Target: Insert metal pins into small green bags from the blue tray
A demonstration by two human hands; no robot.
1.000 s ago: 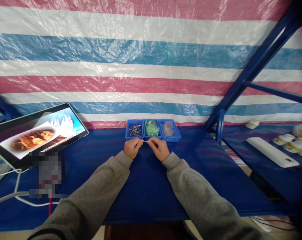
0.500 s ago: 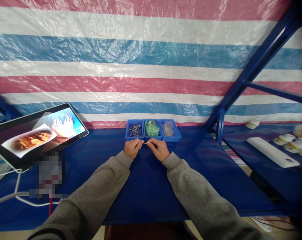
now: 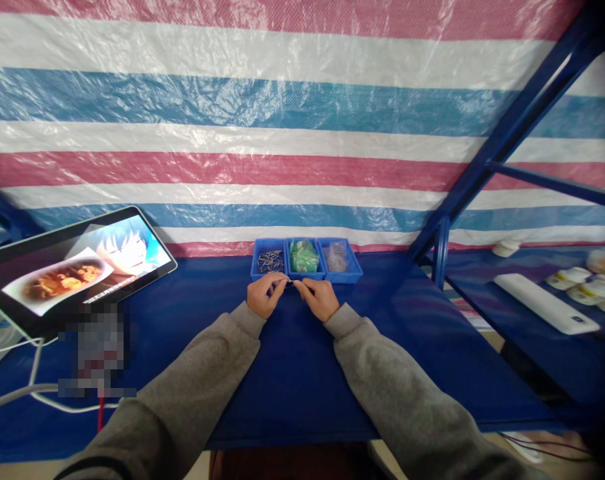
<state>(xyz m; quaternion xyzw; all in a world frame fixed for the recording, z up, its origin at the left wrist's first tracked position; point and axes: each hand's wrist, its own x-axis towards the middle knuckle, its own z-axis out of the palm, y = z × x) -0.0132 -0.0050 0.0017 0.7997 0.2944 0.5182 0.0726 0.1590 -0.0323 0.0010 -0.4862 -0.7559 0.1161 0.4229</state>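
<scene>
My left hand [image 3: 264,295] and my right hand [image 3: 320,297] meet fingertip to fingertip above the blue table, just in front of three small bins. Each is closed in a pinch. Between them is a small thin metal piece [image 3: 290,284], mostly covered by the fingers and too small to name surely. Behind my left hand, the left blue bin [image 3: 255,267] holds several dark metal screws or nails [image 3: 271,261]. Green plastic packaging [image 3: 303,256] fills the middle bin. In the right bin [image 3: 353,276] lies clear plastic packaging [image 3: 337,257].
A tablet [image 3: 82,267] leans at the left, showing a picture, with white cables [image 3: 35,363] and a blurred-out item [image 3: 101,347] before it. On the right shelf lie a long white box [image 3: 547,303] and several white containers [image 3: 595,291]. Striped sheeting [image 3: 282,170] hangs behind.
My left fingers have shifted slightly: the index finger now arches higher over the thumb around the small piece. My right hand has hardly moved. The bins stay put.
</scene>
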